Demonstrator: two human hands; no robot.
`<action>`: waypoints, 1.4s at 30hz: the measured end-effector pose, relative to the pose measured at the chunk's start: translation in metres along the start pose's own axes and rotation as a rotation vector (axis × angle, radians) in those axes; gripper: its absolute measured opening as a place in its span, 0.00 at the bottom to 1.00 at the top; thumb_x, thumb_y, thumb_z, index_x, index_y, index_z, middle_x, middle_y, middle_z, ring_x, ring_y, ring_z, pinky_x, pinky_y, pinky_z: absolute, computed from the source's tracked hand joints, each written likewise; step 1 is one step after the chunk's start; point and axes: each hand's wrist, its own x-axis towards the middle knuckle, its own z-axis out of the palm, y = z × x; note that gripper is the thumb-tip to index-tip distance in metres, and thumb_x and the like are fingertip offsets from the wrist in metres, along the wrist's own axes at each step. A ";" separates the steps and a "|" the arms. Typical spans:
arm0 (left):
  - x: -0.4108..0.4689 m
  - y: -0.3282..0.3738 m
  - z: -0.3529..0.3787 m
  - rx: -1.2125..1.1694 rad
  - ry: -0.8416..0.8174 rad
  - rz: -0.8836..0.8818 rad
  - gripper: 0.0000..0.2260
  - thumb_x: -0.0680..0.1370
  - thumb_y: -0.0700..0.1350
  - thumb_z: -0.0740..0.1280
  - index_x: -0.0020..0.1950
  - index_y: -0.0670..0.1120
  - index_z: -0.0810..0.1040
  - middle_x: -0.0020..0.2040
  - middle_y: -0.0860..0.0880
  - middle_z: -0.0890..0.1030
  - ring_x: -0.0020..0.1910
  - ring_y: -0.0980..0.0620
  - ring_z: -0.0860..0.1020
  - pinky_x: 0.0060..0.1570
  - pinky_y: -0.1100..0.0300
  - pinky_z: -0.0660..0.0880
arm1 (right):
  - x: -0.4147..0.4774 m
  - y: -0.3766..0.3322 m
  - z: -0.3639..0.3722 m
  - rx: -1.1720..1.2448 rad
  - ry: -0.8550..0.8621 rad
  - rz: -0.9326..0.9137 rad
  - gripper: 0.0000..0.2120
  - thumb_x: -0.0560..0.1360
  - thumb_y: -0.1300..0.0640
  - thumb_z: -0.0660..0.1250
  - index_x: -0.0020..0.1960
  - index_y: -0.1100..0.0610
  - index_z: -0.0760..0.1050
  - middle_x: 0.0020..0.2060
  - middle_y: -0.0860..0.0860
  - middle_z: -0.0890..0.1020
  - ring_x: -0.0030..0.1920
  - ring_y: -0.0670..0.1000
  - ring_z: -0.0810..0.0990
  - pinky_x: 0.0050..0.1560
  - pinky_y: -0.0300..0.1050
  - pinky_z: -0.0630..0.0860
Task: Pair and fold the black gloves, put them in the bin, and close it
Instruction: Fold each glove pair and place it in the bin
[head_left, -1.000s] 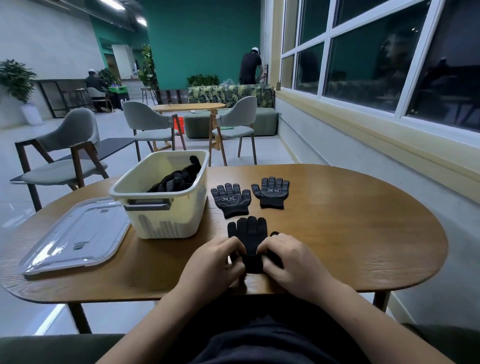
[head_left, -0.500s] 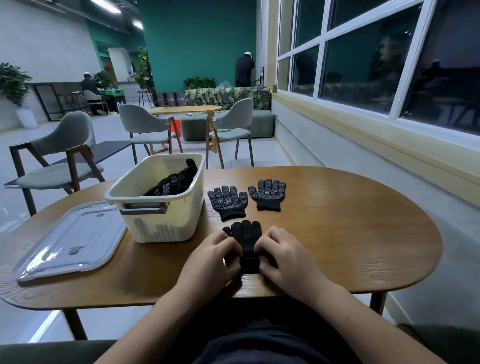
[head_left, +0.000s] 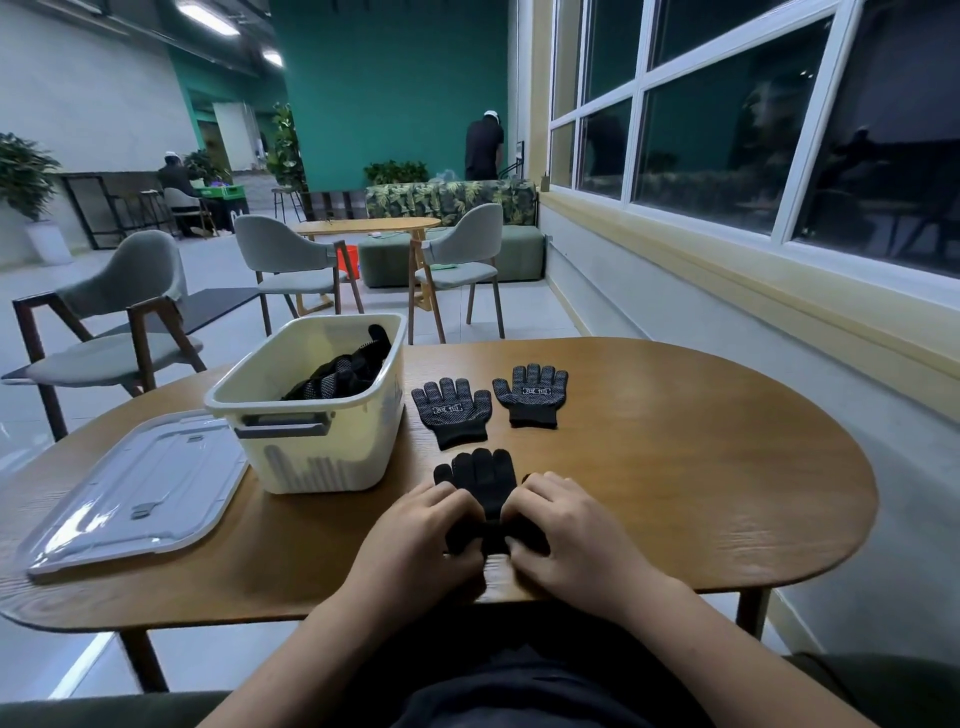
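Black glove (head_left: 483, 478) at near table (head_left: 675, 493) edge; our left hand (head_left: 415, 540) and right hand (head_left: 571, 540) pinch its cuff, unchanged from a moment ago. Beyond it lie a dotted glove (head_left: 452, 413) and a second glove (head_left: 531, 396). Open bin (head_left: 322, 452) to the left, lid (head_left: 130, 493) beside it.

This looks like a shared lounge or break area in an office-type building, not a home. The oval wooden table (head_left: 675, 493) has a twin (head_left: 363, 227) further in, set with matching grey chairs (head_left: 291, 249) on wooden legs. Behind it stands a leaf-print sofa (head_left: 447, 200) against a teal wall (head_left: 389, 93). Potted plants (head_left: 26, 171) line the edges, strip lights (head_left: 208, 18) hang on an open ceiling, and the floor (head_left: 223, 270) is pale tile. Tall windows (head_left: 727, 130) run down one side, dark outside. One person (head_left: 176, 179) sits and another (head_left: 484, 145) stands at the far end.
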 end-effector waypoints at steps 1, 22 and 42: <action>0.000 0.000 0.001 -0.005 0.006 -0.012 0.07 0.72 0.50 0.71 0.50 0.54 0.79 0.44 0.58 0.77 0.44 0.56 0.75 0.42 0.57 0.76 | 0.000 0.000 0.000 0.002 0.005 0.002 0.06 0.77 0.49 0.67 0.51 0.50 0.75 0.46 0.45 0.76 0.50 0.50 0.74 0.53 0.49 0.74; 0.003 -0.005 0.003 -0.006 0.088 -0.043 0.04 0.80 0.44 0.74 0.51 0.54 0.81 0.47 0.60 0.78 0.49 0.62 0.68 0.48 0.68 0.66 | 0.001 0.005 0.003 -0.005 0.127 -0.031 0.08 0.76 0.63 0.70 0.50 0.52 0.80 0.46 0.46 0.78 0.48 0.51 0.75 0.51 0.45 0.72; -0.001 -0.002 0.003 0.022 0.093 -0.073 0.04 0.77 0.52 0.68 0.49 0.54 0.75 0.40 0.59 0.78 0.43 0.58 0.69 0.40 0.61 0.69 | 0.000 0.000 0.001 0.020 0.104 0.041 0.05 0.81 0.49 0.65 0.51 0.50 0.77 0.44 0.44 0.80 0.46 0.49 0.74 0.50 0.47 0.72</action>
